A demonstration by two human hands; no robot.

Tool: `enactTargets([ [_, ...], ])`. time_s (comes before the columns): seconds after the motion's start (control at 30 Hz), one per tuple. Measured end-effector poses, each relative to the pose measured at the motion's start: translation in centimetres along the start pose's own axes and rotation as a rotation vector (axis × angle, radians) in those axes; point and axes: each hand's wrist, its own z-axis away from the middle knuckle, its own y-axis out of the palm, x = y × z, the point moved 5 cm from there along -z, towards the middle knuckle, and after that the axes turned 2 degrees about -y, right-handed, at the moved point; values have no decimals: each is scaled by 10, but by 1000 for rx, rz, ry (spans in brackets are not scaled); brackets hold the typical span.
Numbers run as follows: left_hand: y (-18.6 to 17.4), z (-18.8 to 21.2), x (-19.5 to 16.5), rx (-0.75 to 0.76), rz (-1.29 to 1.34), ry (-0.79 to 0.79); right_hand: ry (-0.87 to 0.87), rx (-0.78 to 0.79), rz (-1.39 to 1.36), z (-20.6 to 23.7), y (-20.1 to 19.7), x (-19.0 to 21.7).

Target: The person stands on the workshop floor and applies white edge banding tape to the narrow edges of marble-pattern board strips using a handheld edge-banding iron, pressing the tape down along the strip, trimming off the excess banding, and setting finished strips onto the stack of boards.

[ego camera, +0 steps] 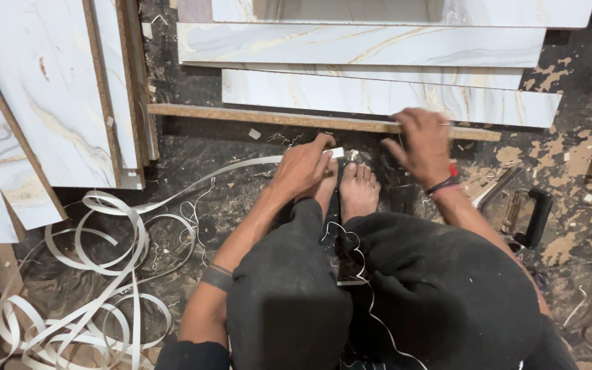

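Dusty floor (207,147): hands (left (303,168), right (423,144)) grip white edge strip (193,188), board (323,122).

This was a furniture or carpentry workshop with work done on a dirty floor (241,154) strewn with sawdust. Marble-patterned laminated boards (378,96) with raw particleboard edges lay stacked just beyond the hands, and more leaned to their left. Loose coils of white edge-banding strip (97,274) lay left of the hands, a black-handled tool (532,216) to their right.
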Motion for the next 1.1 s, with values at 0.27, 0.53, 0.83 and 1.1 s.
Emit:
enactTargets([
  [0.27,16,-20,-8,171,34,-38,-137,38,-331,1,10,59],
  [0.53,-98,-12,51,183,-53,-196,119,-147,125,65,-57,-87],
  [0.83,-133,-28,63,139,-403,-237,416,-153,-2,107,-63,-159],
  [1.1,-55,-56,-7,-8,-665,354,399,-119,-40,105,-67,-170],
])
